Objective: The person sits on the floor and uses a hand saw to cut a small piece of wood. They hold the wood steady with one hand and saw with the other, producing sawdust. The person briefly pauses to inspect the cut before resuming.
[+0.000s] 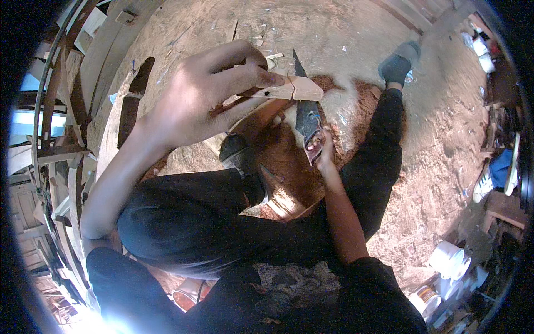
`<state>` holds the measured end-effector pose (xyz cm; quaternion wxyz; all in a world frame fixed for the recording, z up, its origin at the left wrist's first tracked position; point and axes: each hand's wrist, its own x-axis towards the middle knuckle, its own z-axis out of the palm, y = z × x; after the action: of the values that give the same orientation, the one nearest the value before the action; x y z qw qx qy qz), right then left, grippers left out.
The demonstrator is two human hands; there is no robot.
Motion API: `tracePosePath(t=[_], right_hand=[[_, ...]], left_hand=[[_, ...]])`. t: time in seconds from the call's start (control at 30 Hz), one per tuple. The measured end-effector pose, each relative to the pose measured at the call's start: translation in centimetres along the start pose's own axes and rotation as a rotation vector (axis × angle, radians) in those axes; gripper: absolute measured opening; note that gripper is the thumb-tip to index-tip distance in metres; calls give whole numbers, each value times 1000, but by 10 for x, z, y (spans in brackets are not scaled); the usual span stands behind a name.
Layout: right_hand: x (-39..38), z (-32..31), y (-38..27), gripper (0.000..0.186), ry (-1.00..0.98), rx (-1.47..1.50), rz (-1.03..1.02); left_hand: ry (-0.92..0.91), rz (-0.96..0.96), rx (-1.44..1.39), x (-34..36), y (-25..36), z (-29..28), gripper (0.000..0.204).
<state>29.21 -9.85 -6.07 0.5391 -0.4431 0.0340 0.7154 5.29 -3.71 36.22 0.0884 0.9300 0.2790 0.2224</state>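
My left hand (206, 92) is raised left of centre, its thumb and fingers pinching a small pale piece of wood (307, 89). The piece has an angled end, a dark hole and a line across it. In my right hand (327, 149) is a handsaw (306, 118), gripped by its handle, with the dark tapering blade pointing away from me. The wood covers the middle of the blade in this view; whether they touch I cannot tell. Both lie above my spread legs.
Below the hands a wooden beam (261, 119) lies by my left foot (236, 153), among reddish sawdust (367, 106). Timber (75, 183) stands stacked along the left. White buckets (446, 259) stand at the lower right. My right leg (384, 150) stretches ahead.
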Motion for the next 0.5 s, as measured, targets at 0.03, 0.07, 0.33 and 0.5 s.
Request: tracePosePath(t=[0.03,0.07,0.33,0.5], right_hand=[[0,-1,-1,40,9,-20,-4],[1,-2,-2,39,17,-40,-7],[-13,5,-8,46,96,-277,-45],[-60,33,-42,55,188,-1054,-380]], left_hand=[[-3,7,10,1,0,0,23],[2,27,19,2,-1,1,25],[8,79,28,-1,-4,4,28],[-9,1,-10,-6,-6,7,27]])
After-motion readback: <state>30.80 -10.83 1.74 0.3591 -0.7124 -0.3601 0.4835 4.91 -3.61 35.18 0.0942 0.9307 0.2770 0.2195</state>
